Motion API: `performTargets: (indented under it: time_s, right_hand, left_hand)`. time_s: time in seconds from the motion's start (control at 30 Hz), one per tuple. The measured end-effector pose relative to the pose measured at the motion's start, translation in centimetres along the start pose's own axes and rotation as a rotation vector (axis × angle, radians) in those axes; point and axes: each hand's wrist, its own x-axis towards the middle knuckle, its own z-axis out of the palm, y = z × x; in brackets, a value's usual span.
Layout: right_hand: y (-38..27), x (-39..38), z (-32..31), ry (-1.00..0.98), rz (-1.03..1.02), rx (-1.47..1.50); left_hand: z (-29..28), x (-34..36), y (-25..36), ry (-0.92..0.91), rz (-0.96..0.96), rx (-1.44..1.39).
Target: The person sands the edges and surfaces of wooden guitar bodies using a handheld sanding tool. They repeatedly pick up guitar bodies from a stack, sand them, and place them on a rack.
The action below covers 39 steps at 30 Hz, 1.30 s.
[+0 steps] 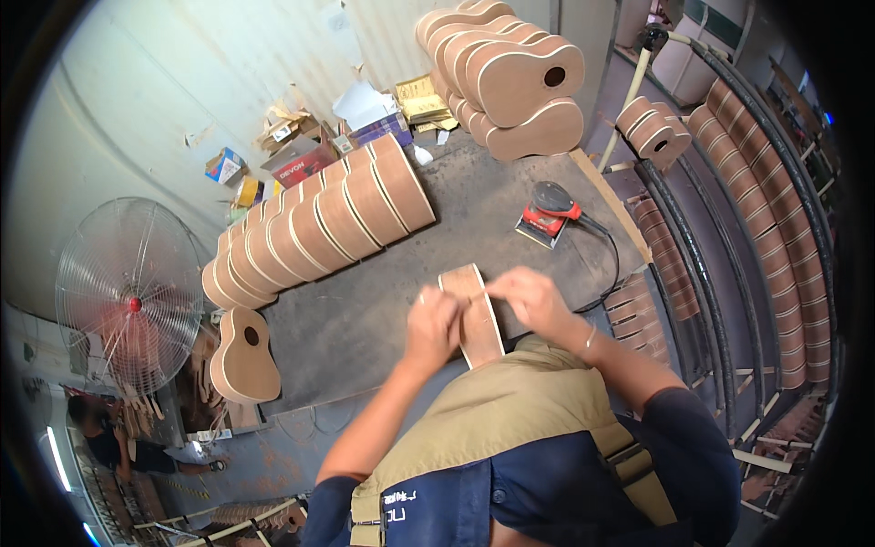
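A small wooden ukulele body stands on edge at the table's front, close against my apron, its pale binding along the rims. My left hand is at its left side with the fingers curled together. Over its right rim, my right hand pinches thumb and forefinger together, slightly blurred. Whatever is between the fingers of either hand is too small or hidden to make out. A red and black electric sander rests on the table beyond my right hand.
A row of ukulele bodies lies along the table's left, with one more at the corner. Stacked bodies stand at the back right. A fan is left; racks hold bodies right. The sander's cord trails rightward.
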Motion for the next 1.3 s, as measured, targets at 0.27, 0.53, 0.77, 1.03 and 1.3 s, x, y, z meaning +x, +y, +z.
performTargets:
  time_s: [0.27, 0.53, 0.77, 1.03, 1.3]
  right_hand:
    - [0.5, 1.8, -0.3, -0.216, 0.000, -0.030]
    - [-1.9, -6.6, -1.0, -0.346, -0.093, -0.059]
    - [-1.9, -7.0, -2.0, -0.693, 0.107, 0.108]
    - [0.0, 2.0, -1.0, -0.131, -0.162, -0.141]
    - [0.2, -7.0, -0.9, -0.253, -0.152, -0.130]
  left_hand:
    - [-0.8, 1.1, -1.7, -0.036, 0.025, -0.050]
    - [0.2, -5.5, 0.8, -0.239, 0.398, 0.014]
    - [-0.9, -5.4, 1.9, -0.634, 0.054, -0.240]
    - [-2.5, 1.0, -0.2, -0.072, 0.082, 0.089]
    - [0.6, -5.7, 1.9, -0.144, 0.229, 0.082]
